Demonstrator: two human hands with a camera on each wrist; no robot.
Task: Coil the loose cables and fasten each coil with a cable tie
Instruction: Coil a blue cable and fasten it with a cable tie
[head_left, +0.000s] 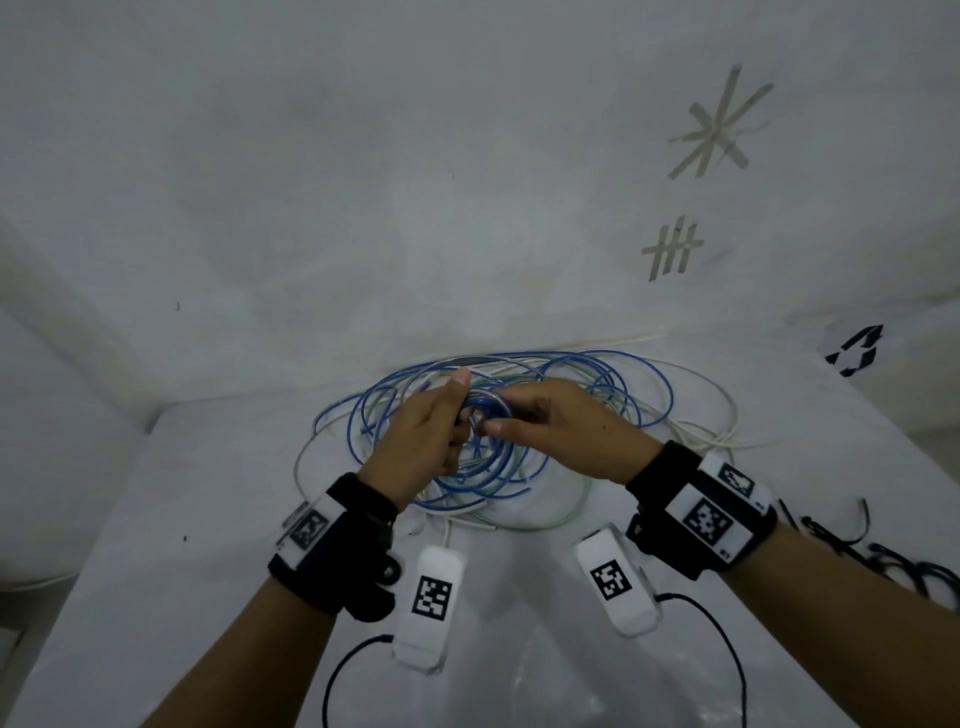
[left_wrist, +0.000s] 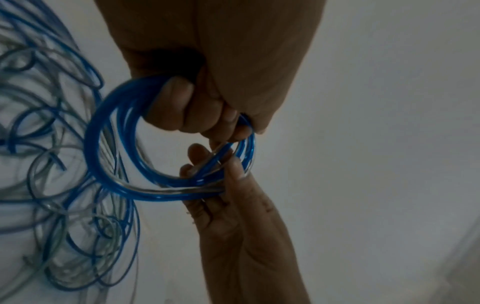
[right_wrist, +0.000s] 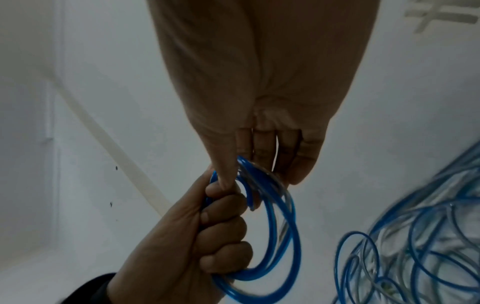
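Observation:
A small coil of blue cable (head_left: 485, 408), with a clear strand running through it, is held above the table between both hands. My left hand (head_left: 436, 431) grips one side of it, fingers curled through the loop (left_wrist: 103, 131). My right hand (head_left: 550, 415) pinches the opposite side between thumb and fingers (right_wrist: 259, 148). In the right wrist view the left hand (right_wrist: 202, 236) wraps the coil (right_wrist: 291, 226) from below. A tangled pile of loose blue, grey and white cables (head_left: 623, 395) lies on the white table under and behind the hands, also visible in the wrist views (left_wrist: 52, 185) (right_wrist: 415, 236).
A long white cable (head_left: 727, 410) loops out to the right of the pile. Black cables (head_left: 883, 556) lie at the table's right edge. A thin white strip (head_left: 613, 340) runs along the wall base. The white wall carries tape marks (head_left: 717, 124).

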